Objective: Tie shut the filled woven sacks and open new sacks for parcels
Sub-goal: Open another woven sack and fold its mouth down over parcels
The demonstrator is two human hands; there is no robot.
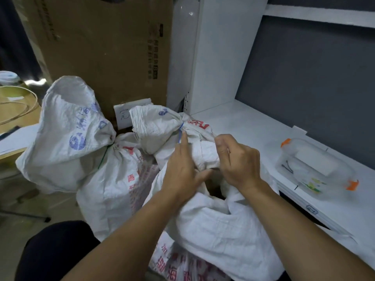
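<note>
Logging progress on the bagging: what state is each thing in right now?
left sack: neck tied with green tie.
middle sack: neck gathered, blue tie round it.
front sack: mouth open.
plastic box: lid on.
left hand: fingers straight, touching blue tie.
right hand: fingers curled, pinching middle sack.

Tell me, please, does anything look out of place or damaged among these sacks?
Nothing looks spilled or torn. Only the front sack stands out: its mouth gapes dark between the left hand and right hand, while the left sack is closed with a green tie and the middle sack with a blue tie.
</note>
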